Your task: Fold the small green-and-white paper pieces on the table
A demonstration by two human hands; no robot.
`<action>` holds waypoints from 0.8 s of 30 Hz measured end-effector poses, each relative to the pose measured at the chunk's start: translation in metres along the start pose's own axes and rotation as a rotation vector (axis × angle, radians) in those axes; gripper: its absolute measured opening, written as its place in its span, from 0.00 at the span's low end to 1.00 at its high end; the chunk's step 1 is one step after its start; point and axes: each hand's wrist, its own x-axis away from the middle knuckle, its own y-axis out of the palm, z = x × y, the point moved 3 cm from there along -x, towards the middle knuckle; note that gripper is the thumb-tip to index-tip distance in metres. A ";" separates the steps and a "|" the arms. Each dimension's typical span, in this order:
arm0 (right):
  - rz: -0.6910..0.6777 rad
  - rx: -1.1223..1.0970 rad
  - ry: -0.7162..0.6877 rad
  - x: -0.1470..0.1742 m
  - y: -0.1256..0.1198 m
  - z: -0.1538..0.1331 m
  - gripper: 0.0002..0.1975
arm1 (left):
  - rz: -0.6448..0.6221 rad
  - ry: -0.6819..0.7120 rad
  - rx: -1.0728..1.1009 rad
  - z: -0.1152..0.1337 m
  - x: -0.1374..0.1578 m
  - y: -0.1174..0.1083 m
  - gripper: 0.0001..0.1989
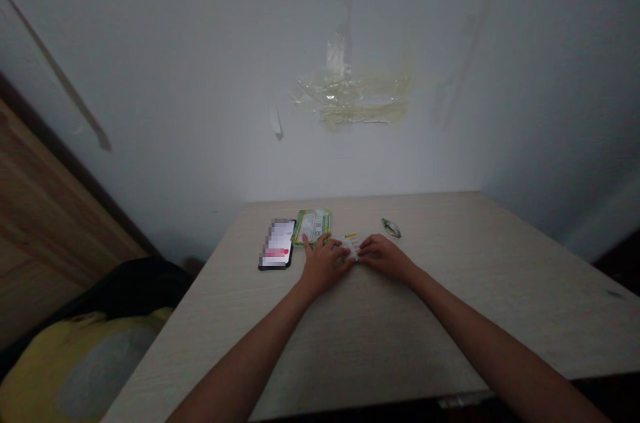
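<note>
Between my hands lies a small white printed sheet or packet (pixel 351 246) with a bit of yellow at its top edge; what it is exactly is too small to tell. My left hand (pixel 324 266) grips its left side between thumb and fingers, with the outer fingers spread toward the green packet. At the right side of the sheet, my right hand (pixel 387 258) pinches the edge with bent fingers. A flat green-and-white packet (pixel 313 226) lies just beyond my left hand. Left of that is a phone (pixel 278 244) with its screen lit and partly blurred.
A small crumpled green wrapper (pixel 391 228) lies on the pale wooden table (pixel 425 356), beyond my right hand. The table's far edge meets a wall (pixel 200 76) with old tape on it. A yellow-and-grey soft item (pixel 95 363) is at the lower left.
</note>
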 end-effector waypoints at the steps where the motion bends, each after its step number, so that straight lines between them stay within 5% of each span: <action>1: -0.004 -0.001 0.007 0.000 0.000 0.001 0.08 | -0.001 0.000 0.001 0.000 0.000 0.000 0.13; 24: -0.041 0.004 0.003 -0.001 0.000 0.007 0.09 | -0.035 -0.012 -0.011 0.002 0.000 -0.006 0.13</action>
